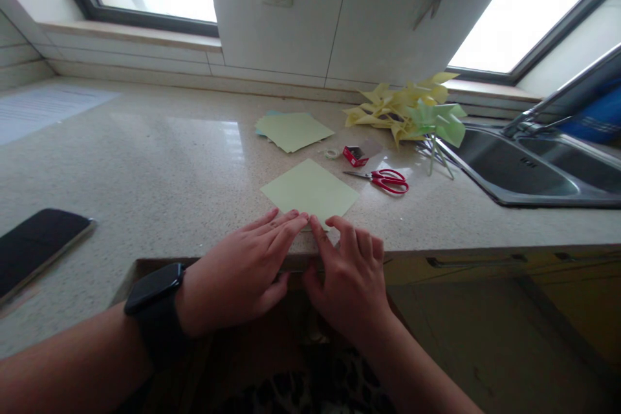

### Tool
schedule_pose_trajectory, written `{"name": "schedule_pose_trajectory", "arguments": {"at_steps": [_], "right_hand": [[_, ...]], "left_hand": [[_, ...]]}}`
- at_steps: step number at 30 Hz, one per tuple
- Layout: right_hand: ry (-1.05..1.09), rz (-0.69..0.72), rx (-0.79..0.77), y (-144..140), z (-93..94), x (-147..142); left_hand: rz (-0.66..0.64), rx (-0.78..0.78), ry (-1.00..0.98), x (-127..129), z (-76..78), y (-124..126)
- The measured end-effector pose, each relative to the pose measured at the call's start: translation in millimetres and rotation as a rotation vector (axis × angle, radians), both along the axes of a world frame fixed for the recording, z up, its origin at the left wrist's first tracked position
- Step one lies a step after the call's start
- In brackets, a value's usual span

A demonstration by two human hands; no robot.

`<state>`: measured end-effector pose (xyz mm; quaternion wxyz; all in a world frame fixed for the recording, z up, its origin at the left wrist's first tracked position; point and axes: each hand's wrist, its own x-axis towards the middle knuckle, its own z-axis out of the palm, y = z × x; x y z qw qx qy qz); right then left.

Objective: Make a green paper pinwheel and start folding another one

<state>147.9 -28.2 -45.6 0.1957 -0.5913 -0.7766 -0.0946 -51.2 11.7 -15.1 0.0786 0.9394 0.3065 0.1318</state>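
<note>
A pale yellow-green square sheet of paper (310,191) lies flat on the counter, one corner toward me. My left hand (247,268), a black watch (155,288) on its wrist, rests stretched fingers on the sheet's near left side. My right hand (347,272) presses its straight index fingertip close to the left fingertips, its other fingers loosely bent. Both thumbs hang below the counter edge. The sheet's near corner is mostly covered, so whether it is folded I cannot make out. Red-handled scissors (389,181) lie just beyond the sheet to the right.
Behind the sheet are a stack of coloured paper (299,131), a small clear ring (332,154) and a red box (356,156). Yellow paper pinwheels (383,103) and a green pinwheel (449,123) lie beside the sink (504,168). A dark phone (41,246) is at left.
</note>
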Motion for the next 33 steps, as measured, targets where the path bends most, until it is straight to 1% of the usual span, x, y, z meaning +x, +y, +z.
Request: {"name": "schedule_pose_trajectory", "arguments": {"at_steps": [14, 22, 27, 33], "right_hand": [[0.008, -0.006, -0.064, 5.1, 6.8, -3.1], [0.075, 0.044, 0.005, -0.1, 2.2, 1.0], [0.062, 0.052, -0.017, -2.2, 1.9, -1.0], [0.096, 0.059, 0.02, -4.3, 2.3, -1.1]], "left_hand": [[0.005, -0.003, 0.045, 2.7, 4.5, 0.9], [0.034, -0.003, 0.081, 4.8, 3.1, 0.5], [0.038, -0.007, 0.061, 5.2, 4.1, 0.1], [0.036, -0.003, 0.057, 4.9, 4.3, -0.9]]}}
